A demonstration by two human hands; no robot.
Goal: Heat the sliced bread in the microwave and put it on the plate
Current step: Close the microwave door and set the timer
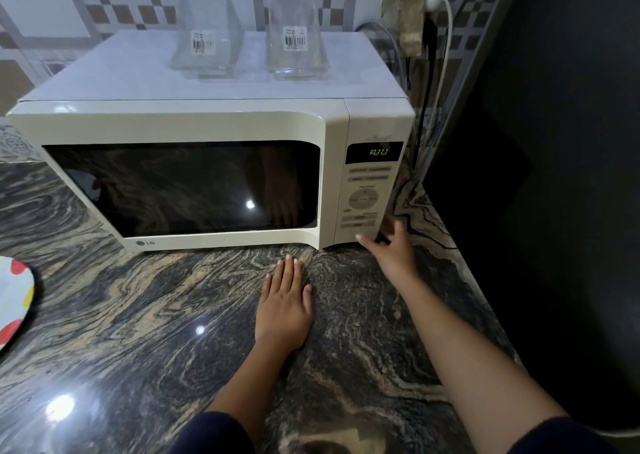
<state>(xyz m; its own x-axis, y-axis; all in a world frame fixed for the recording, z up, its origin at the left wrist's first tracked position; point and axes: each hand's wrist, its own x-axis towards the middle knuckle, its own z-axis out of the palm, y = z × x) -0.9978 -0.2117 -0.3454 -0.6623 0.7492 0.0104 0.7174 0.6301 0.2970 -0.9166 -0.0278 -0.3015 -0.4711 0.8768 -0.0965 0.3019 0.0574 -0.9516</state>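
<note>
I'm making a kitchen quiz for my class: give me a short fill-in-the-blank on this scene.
The microwave door is ____. The left hand lies flat on the ____. ____ glass jars stand on top of the microwave.
Missing words: closed; countertop; two.

The microwave (194, 121) is sitting on the countertop (138, 315), backing onto the wall. Two glass jars (207, 34) are standing side by side on top of the microwave, toward its rear. The control panel (367, 193) is occupying the right end of the microwave's front. A plate (14, 301) is lying before the microwave and well to its left, at the picture's edge. The left hand (284, 308) is resting flat on the countertop just before the microwave. The right hand (391, 245) is reaching, fingers spread, to the microwave's lower right front corner. Cables (429, 72) are hanging behind the microwave's right side.
</note>
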